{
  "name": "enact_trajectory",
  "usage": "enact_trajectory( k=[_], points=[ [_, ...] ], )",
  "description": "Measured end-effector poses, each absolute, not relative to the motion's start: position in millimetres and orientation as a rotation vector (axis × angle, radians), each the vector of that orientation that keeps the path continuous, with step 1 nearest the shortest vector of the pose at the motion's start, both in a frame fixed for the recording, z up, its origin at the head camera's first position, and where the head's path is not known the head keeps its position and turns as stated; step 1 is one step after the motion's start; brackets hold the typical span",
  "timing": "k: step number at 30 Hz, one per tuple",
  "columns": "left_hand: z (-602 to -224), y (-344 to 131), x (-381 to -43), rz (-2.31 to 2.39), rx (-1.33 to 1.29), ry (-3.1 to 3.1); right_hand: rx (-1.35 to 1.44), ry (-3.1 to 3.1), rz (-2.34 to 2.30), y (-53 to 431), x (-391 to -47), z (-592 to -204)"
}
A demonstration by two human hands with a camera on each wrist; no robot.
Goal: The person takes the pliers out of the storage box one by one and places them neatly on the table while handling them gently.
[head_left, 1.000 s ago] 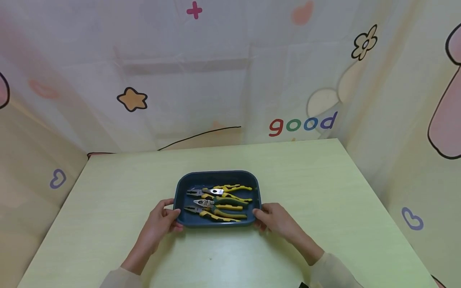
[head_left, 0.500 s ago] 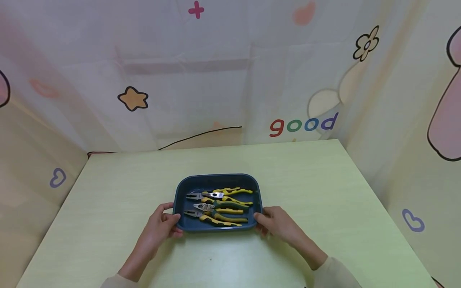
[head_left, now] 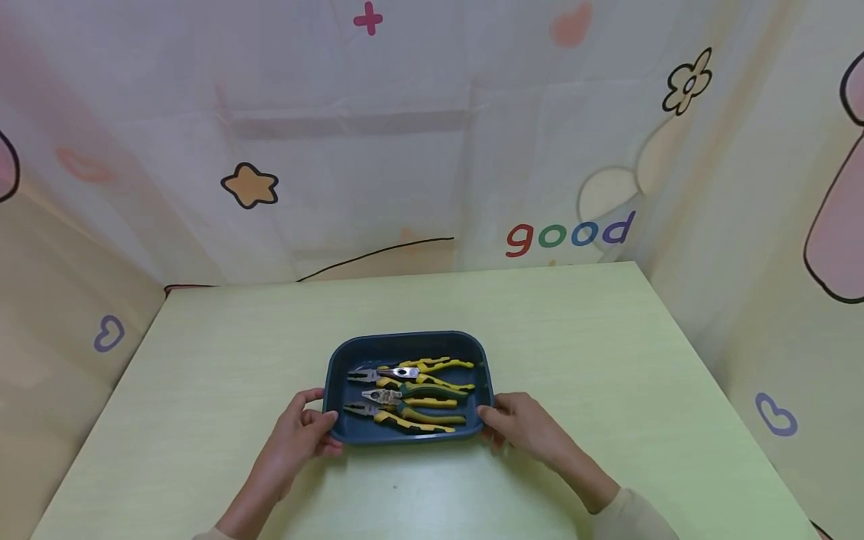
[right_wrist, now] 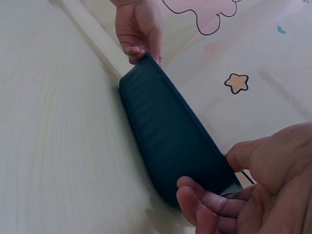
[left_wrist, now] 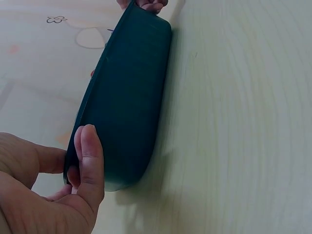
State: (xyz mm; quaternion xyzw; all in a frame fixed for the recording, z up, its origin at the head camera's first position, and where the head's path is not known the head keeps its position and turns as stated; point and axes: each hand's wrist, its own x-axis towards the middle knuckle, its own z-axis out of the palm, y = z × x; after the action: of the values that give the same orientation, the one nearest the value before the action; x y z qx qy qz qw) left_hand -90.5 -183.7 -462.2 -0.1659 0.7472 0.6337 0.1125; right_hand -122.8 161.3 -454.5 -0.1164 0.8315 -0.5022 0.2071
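Observation:
A dark blue rectangular tray (head_left: 412,438) is held between both hands over the pale table. Several pliers lie in it side by side, heads to the left, among them green-handled pliers (head_left: 432,391) and yellow-and-black-handled pliers (head_left: 415,426). My left hand (head_left: 297,431) pinches the tray's left end, thumb on the rim and fingers beneath it. At the opposite end, my right hand (head_left: 523,427) grips the rim the same way. From the left wrist view, the tray's outer side (left_wrist: 131,92) shows close over the tabletop; the pliers are hidden there and in the right wrist view.
The pale wood-grain table (head_left: 607,360) extends around the tray on all sides. Behind it and at both sides hangs a printed curtain (head_left: 405,172) with a star, hearts and the word "good". A small dark speck (head_left: 394,487) marks the tabletop near the front.
The tray has shifted a little toward the person, carried by both hands, with the pliers lying in the same arrangement. Both hands keep their grip on its ends.

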Motion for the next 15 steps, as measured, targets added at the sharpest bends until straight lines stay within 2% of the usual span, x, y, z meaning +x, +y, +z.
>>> enact_trajectory(
  k=[15],
  points=[
    [-460.0,-185.3,-91.6,1.822,-0.484,2.171,-0.361,2.294,-1.382,163.7,-124.9,-453.8]
  ],
)
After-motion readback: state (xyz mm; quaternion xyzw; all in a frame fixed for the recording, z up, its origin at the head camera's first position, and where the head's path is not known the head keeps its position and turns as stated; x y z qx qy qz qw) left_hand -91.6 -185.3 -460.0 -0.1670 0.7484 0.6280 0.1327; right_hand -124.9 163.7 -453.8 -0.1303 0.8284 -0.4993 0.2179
